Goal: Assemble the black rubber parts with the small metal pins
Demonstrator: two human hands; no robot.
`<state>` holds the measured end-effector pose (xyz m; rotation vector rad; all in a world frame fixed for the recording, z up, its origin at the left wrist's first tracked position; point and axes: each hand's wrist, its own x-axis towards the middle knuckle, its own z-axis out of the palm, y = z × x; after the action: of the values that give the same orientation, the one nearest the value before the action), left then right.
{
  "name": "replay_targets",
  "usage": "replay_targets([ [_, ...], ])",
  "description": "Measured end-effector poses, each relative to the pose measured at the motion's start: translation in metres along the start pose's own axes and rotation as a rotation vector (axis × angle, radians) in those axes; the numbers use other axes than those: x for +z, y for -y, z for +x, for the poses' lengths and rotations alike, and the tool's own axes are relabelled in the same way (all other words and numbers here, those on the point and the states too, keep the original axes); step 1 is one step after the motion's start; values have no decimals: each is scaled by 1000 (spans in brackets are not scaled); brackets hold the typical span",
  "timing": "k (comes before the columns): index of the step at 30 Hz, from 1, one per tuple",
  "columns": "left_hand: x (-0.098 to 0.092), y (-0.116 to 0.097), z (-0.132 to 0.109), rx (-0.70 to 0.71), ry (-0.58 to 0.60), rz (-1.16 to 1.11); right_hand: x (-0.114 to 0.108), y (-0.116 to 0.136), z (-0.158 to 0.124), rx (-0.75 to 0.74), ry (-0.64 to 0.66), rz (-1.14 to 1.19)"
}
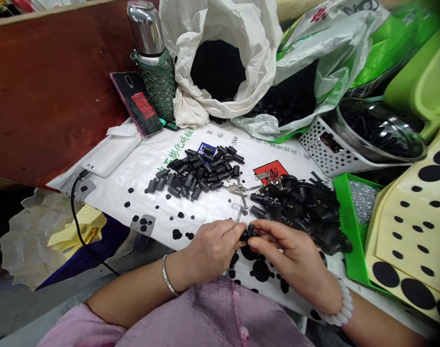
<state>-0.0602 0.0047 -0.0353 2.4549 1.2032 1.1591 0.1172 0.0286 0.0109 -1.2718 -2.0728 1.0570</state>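
My left hand (214, 248), with a silver bangle at its wrist, grips one side of a small black part (249, 233) near the table's front edge. The fingertips of my right hand (295, 255) pinch the other side of that part, so the two hands nearly meet. A thin metal strip (240, 212) sticks up beside my left fingers. Beyond the hands lies a pile of black cylindrical pieces (198, 168). Small metal strips (236, 188) lie between it and a heap of larger black parts (302, 207) at the right.
A phone (136, 103) leans on a bottle (156, 72) at the back left, near a white power bank (113, 154) with a cable. Behind are a white sack (259, 58) and a plastic bag (335, 82). A white basket (319, 147), steel bowl (396, 154), green tray (353, 255) and yellow sticker sheets (415, 231) stand right.
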Motion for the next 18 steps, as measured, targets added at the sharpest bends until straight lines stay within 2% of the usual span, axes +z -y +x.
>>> replay_targets([
  [3,4,1,-2,14,-17,60,2,2,2,220,71,175],
  [6,5,2,-3,30,-48,79,2,5,5,334,107,241],
  [13,1,5,-2,57,-80,84,2,9,9,428,91,378],
  [18,4,7,0,94,-45,110,1,7,11,547,191,416],
])
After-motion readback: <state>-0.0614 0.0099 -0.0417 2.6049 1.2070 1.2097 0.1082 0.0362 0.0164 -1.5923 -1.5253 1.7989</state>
